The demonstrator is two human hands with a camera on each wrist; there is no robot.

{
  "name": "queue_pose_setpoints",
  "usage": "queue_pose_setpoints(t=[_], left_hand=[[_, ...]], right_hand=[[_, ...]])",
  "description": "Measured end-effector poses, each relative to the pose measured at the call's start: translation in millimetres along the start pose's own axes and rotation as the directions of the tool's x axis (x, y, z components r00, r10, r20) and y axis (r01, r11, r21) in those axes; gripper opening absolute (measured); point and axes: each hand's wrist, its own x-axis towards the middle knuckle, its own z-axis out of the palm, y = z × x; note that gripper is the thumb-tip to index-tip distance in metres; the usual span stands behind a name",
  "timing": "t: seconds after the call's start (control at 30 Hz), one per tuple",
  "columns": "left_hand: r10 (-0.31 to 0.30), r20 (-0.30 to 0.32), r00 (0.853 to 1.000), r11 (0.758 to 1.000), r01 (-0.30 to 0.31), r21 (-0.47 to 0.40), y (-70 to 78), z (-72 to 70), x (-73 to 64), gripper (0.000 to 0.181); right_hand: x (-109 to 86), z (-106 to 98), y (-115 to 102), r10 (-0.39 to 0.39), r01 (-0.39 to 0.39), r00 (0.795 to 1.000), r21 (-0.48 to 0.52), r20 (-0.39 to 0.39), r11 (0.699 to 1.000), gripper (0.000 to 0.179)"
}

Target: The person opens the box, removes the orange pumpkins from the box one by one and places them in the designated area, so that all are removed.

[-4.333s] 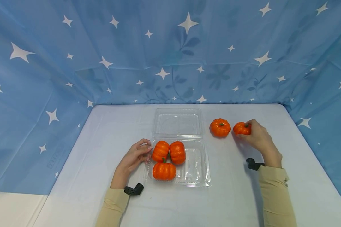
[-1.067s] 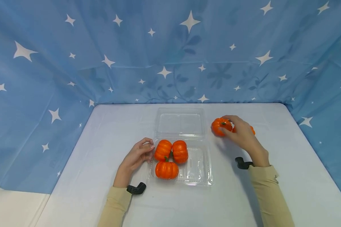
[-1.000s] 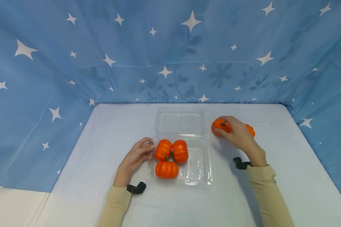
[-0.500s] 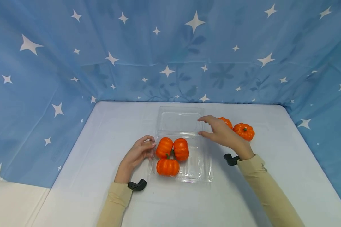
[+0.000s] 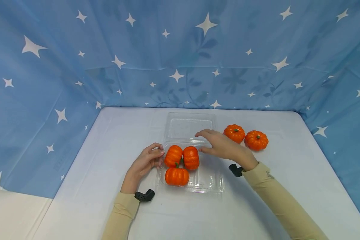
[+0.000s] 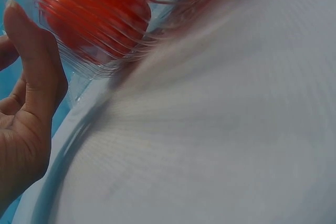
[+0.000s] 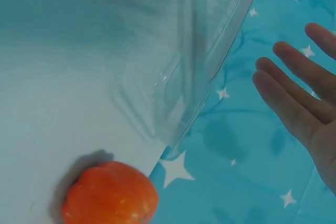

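Your right hand (image 5: 222,145) has just swung off the outside pair and now hangs over the clear clamshell container (image 5: 208,181), fingers spread and empty, thumb near the right-rear pumpkin (image 5: 191,158). Left-rear pumpkin (image 5: 173,156) and front pumpkin (image 5: 177,177) sit in there too; the nearer loose pumpkin (image 5: 234,133) and farther loose pumpkin (image 5: 256,140) stay on the tabletop (image 5: 114,140). So the work looks unadvanced: three in, two out. Your left hand (image 5: 146,162) stays loosely bent beside the container, apparently gripping nothing; contact, I can't tell.
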Motion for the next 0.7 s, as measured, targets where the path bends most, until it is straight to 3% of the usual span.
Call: queue_pose_setpoints(t=[0.37,0.7], left_hand=[[-0.005,-0.008,1.000,1.000,0.005,0.005,0.7,-1.5,-0.2,0.010],[-0.014,-0.017,1.000,1.000,0.015,0.012,0.9,-0.3,0.3,0.010]], right_hand=[[14.1,6,-20,-0.056,0.060,0.994,-0.031,0.092,0.998,0.049],[22.9,13,-29,-0.081,0.081,0.983,0.009,0.163,0.997,0.042]])
